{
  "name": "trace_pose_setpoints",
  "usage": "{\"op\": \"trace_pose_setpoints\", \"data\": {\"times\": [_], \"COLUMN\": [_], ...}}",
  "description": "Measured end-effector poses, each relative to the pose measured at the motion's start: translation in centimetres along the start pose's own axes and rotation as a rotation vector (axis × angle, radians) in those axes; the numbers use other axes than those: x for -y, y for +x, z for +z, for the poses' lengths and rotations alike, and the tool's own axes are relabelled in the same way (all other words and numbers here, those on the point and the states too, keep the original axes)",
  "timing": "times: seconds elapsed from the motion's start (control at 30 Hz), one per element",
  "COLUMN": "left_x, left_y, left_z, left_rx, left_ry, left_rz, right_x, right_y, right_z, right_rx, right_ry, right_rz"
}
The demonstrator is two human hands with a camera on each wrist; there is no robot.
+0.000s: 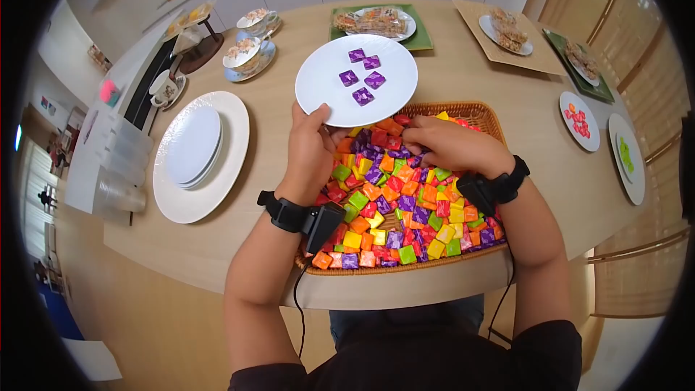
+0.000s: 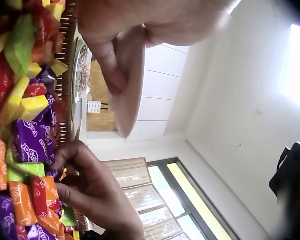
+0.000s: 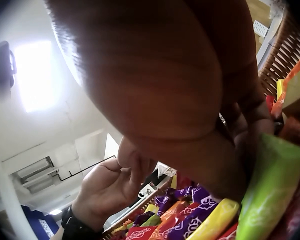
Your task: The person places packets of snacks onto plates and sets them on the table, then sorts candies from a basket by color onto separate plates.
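Observation:
My left hand grips the near rim of a white plate, thumb on top and fingers beneath. On that plate lie several purple wrapped candies. The plate is held above the far left part of a wicker basket heaped with red, orange, yellow, green and purple candies. My right hand reaches into the far side of this heap with its fingers curled. In the left wrist view, its thumb and index finger pinch at a bit of purple wrapper. Its fingertips are largely hidden in the head view.
Stacked white plates stand on a large oval platter at left. Cups on saucers sit behind them. Snack trays line the back. At right are plates of red candies and green candies.

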State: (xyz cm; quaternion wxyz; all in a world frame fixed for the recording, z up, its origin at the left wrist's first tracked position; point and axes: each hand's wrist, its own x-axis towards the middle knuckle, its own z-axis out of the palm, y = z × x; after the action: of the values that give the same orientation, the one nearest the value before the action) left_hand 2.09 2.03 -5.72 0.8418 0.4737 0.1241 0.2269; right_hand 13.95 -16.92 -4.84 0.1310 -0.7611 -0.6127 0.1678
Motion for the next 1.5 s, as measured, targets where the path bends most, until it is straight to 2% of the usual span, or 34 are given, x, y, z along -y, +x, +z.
{"op": "trace_pose_setpoints", "data": {"times": [0.13,0.2,0.27,0.33,0.37,0.4,0.47,0.53,0.6,0.8,0.9,0.97,1.13,1.2,1.27,1.33,1.37,1.4,1.47,1.5], "left_x": [0.0,-0.1,-0.2,-0.2,-0.2,0.0,0.4,0.5,0.5,0.1,0.2,0.5,0.2,0.3,0.2,0.5,0.4,0.3,0.3,0.3], "left_y": [0.0,-0.1,-0.2,-0.4,-0.4,-0.3,-0.1,-0.1,-0.1,-0.6,-0.5,-0.2,-0.5,-0.4,-0.3,-0.2,-0.3,-0.4,-0.3,-0.2], "left_z": [0.1,0.1,0.3,0.7,0.7,0.6,0.3,0.2,0.2,0.6,0.5,0.3,0.7,0.6,0.6,0.4,0.4,0.5,0.7,0.6], "left_rx": [-0.004,0.007,0.019,0.062,0.083,0.082,0.192,0.224,0.263,0.265,0.259,0.254,0.268,0.277,0.287,0.247,0.246,0.234,0.220,0.188], "left_ry": [0.012,0.033,0.060,0.076,0.094,0.093,0.148,0.130,0.137,0.091,0.080,0.087,0.079,0.090,0.112,0.103,0.105,0.068,0.025,0.029], "left_rz": [-0.017,-0.027,-0.046,-0.081,-0.115,-0.113,-0.172,-0.199,-0.229,-0.227,-0.234,-0.225,-0.225,-0.221,-0.225,-0.199,-0.202,-0.187,-0.176,-0.162], "right_x": [1.5,2.5,3.2,3.4,3.7,3.6,3.0,2.9,2.5,3.4,2.8,2.6,0.6,0.6,-0.4,-0.6,-0.5,-0.4,-0.3,0.2], "right_y": [-1.3,-2.0,-2.0,-1.7,-1.3,-0.8,0.5,1.7,2.9,4.7,5.0,5.2,6.5,6.7,6.9,6.6,6.0,5.2,3.6,2.4], "right_z": [-1.8,-3.6,-4.4,-4.4,-4.3,-4.3,-4.4,-4.2,-3.9,-3.4,-3.5,-4.1,-4.8,-4.9,-5.1,-5.5,-6.0,-6.6,-7.8,-8.0], "right_rx": [-0.102,-0.123,-0.161,-0.400,-0.504,-0.503,-0.580,-0.571,-0.492,-0.446,-0.488,-0.533,-0.648,-0.561,-0.567,-0.731,-0.720,-0.719,-0.558,-0.545], "right_ry": [0.051,0.201,0.234,0.574,0.634,0.633,0.565,0.660,0.567,0.470,0.389,0.631,0.660,0.538,0.466,0.111,0.246,0.249,0.217,0.182], "right_rz": [-0.012,-0.081,-0.130,-0.052,-0.033,-0.034,0.045,0.051,-0.032,0.055,0.016,0.114,0.142,0.205,0.185,0.110,0.172,0.174,0.250,0.256]}}
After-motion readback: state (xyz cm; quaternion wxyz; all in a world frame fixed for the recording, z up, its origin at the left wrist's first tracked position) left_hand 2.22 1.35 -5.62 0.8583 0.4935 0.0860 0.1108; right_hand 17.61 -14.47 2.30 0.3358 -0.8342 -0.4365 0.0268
